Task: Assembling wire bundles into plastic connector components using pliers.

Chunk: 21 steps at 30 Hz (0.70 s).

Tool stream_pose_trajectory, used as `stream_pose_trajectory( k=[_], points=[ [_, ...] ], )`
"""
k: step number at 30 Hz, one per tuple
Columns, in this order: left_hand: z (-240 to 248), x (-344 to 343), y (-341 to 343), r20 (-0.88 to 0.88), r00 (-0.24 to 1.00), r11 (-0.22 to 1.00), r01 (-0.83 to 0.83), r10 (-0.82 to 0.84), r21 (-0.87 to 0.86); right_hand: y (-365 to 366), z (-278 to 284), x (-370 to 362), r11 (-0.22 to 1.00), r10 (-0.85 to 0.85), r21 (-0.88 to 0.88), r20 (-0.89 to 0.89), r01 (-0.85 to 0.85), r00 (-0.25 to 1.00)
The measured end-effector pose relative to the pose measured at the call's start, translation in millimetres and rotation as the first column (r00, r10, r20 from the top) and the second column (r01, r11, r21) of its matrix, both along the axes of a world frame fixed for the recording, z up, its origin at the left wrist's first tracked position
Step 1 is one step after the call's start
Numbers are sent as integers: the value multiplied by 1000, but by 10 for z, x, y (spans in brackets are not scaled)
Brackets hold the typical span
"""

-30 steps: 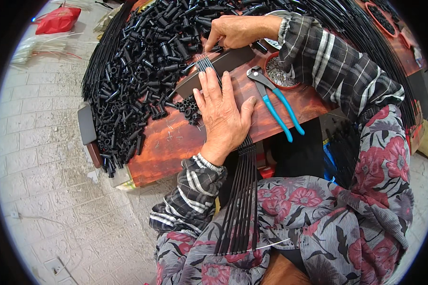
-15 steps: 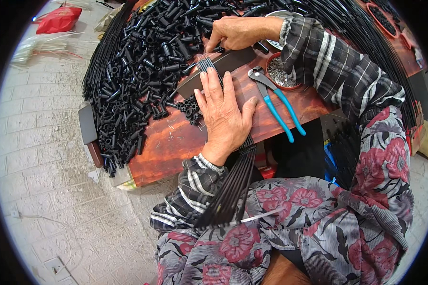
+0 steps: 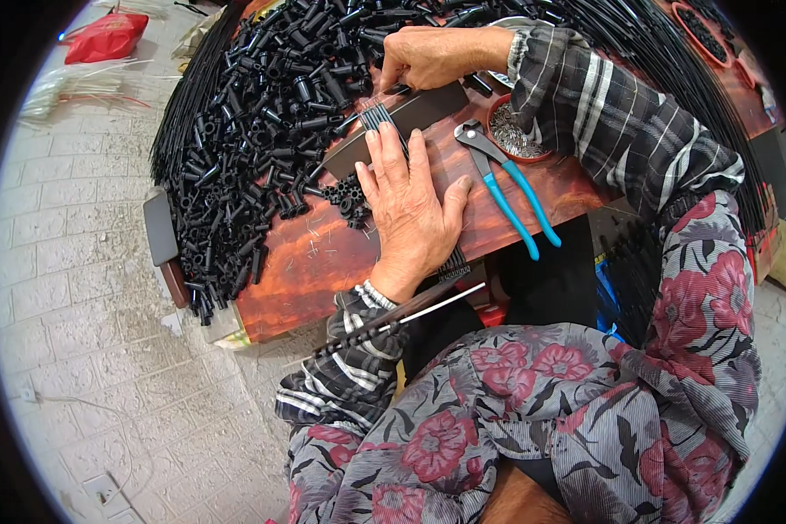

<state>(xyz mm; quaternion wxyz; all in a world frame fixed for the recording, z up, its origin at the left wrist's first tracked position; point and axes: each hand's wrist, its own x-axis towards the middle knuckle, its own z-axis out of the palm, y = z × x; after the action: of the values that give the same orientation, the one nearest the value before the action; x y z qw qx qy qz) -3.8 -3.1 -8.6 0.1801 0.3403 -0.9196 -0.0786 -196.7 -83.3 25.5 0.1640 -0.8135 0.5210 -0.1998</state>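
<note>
My left hand lies flat on a thin bundle of black rods, pressing them onto the reddish wooden table. The rods' far tips fan out past my fingers against a flat dark bar. Their near ends stick out under my wrist, slanting down to the left. My right hand rests at the bar's far edge, fingers curled on a small black tube among the heap of black tubes. A little cluster of short black pieces lies beside my left thumb.
Blue-handled pliers lie right of my left hand, next to a small red bowl of metal bits. Long black rods sweep along the table's right side. A red bag and pale strands lie on the tiled floor.
The near ends of the rod bundle have swung from hanging straight down to slanting left across my sleeve. Both hands stay almost where they were.
</note>
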Motion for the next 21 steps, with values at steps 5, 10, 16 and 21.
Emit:
stream_pose_trajectory(
  k=[5, 10, 16, 21],
  points=[
    [5, 11, 3, -7, 1000, 1000, -7, 7, 3, -7, 34, 35, 992, 0, 128, 43, -6, 999],
    [-7, 0, 4, -13, 1000, 1000, 3, -3, -2, -28, 9, 38, 992, 12, 128, 29, -16, 1000],
    [-3, 3, -4, -3, 1000, 1000, 4, -4, 2, -33, 21, 53, 995, -5, 99, -9, 6, 1000],
    [3, 3, -3, -1, 1000, 1000, -1, 1, 1, -27, 15, 51, 997, -10, 82, 28, 7, 1000]
  ],
)
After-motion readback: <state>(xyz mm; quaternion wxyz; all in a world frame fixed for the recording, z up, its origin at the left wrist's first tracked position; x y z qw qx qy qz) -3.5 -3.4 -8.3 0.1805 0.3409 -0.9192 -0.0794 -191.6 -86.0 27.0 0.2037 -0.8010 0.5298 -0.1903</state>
